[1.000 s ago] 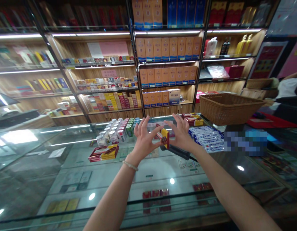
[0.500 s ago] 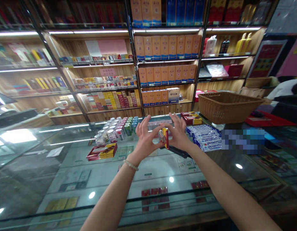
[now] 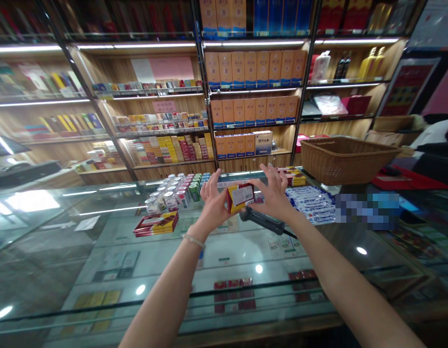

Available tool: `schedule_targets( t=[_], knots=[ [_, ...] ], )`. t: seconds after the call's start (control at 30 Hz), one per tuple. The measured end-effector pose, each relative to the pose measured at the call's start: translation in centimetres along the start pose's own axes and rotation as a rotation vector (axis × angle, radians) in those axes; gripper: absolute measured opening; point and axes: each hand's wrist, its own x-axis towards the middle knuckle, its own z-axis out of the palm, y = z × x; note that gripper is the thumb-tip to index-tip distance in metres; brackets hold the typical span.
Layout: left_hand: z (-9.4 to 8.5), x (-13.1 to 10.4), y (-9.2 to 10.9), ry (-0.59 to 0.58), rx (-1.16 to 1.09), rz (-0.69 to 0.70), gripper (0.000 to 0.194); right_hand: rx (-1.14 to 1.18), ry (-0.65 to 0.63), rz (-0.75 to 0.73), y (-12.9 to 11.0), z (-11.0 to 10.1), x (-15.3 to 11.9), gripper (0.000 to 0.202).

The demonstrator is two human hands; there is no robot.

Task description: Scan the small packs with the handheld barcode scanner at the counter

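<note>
Over the glass counter, a small flat red-and-yellow snack packet point(image 3: 240, 197) is held between my hands, its pale printed label facing me. My left hand point(image 3: 214, 203) pinches the packet's left end with thumb and fingers, the other fingers raised. At the right end, my right hand point(image 3: 273, 195) has thumb and index finger closed on it, other fingers lifted. Just beneath lies a dark handheld barcode scanner point(image 3: 263, 221) with a cable, partly hidden by my right hand. Similar red-and-yellow packets point(image 3: 156, 224) are stacked to the left, and more packets point(image 3: 295, 177) behind my right hand.
Several small round tubs point(image 3: 170, 199) stand in rows left of my hands. Blue-and-white packets point(image 3: 311, 204) lie to the right, before a wicker basket point(image 3: 349, 162). The glass counter point(image 3: 220, 270) has goods inside. Shelves of boxes and bottles line the back; part of a person shows far right.
The packet has turned from edge-on to showing its broad labelled side. My hands have moved slightly apart, and more of the scanner is visible below them.
</note>
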Motion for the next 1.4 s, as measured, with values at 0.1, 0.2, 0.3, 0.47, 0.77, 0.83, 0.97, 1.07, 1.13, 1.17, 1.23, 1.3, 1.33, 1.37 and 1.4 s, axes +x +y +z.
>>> schedule_targets(
  t=[0.1, 0.2, 0.3, 0.47, 0.77, 0.83, 0.97, 1.07, 1.13, 1.17, 1.23, 1.3, 1.33, 1.37, 1.4],
  knots=[
    [-0.3, 0.1, -0.3, 0.0, 0.01, -0.026, 0.089, -0.036, 0.03, 0.002, 0.1, -0.2, 0.1, 0.062],
    [-0.9, 0.2, -0.5, 0.027, 0.047, -0.06, 0.112, -0.088, 0.061, 0.007, 0.3, -0.2, 0.1, 0.06],
    [-1.5, 0.3, -0.5, 0.042, 0.121, -0.045, 0.108, -0.129, 0.07, 0.016, 0.3, -0.2, 0.1, 0.057],
    [-1.8, 0.3, -0.1, 0.048, 0.196, -0.022, 0.085, -0.14, 0.039, 0.028, 0.1, -0.2, 0.1, 0.054],
    [-1.6, 0.1, -0.3, 0.025, 0.223, -0.005, 0.067, -0.16, 0.017, 0.008, -0.2, 0.1, -0.1, 0.052],
    [-1.7, 0.2, -0.4, 0.035, 0.225, -0.004, 0.066, -0.147, 0.018, 0.021, -0.3, 0.2, -0.1, 0.053],
    [-2.4, 0.9, -0.8, 0.046, 0.226, 0.027, 0.063, -0.115, 0.043, 0.057, -0.5, 0.3, 0.0, 0.058],
    [-2.9, 1.5, -1.0, 0.058, 0.239, 0.042, 0.063, -0.08, 0.058, 0.105, -0.9, 0.5, 0.1, 0.06],
    [-3.1, 1.7, -1.4, 0.084, 0.249, 0.024, 0.064, -0.041, 0.037, 0.177, -1.2, 0.8, 0.2, 0.069],
    [-3.1, 1.7, -1.7, 0.1, 0.252, 0.008, 0.066, -0.019, 0.011, 0.235, -1.5, 0.9, 0.2, 0.077],
    [-3.2, 1.5, -2.6, 0.125, 0.257, -0.033, 0.069, 0.026, -0.094, 0.377, -2.1, 1.2, 0.3, 0.095],
    [-3.1, 1.2, -3.7, 0.145, 0.255, -0.076, 0.071, 0.059, -0.266, 0.49, -2.8, 1.4, 0.3, 0.11],
    [-2.9, 0.9, -4.3, 0.15, 0.255, -0.091, 0.071, 0.064, -0.363, 0.511, -3.1, 1.4, 0.3, 0.115],
    [-2.7, 0.6, -4.8, 0.149, 0.254, -0.104, 0.07, 0.059, -0.458, 0.508, -3.5, 1.4, 0.2, 0.119],
    [-2.4, 0.2, -5.3, 0.153, 0.252, -0.116, 0.07, 0.043, -0.54, 0.49, -3.7, 1.4, 0.1, 0.123]
  ],
)
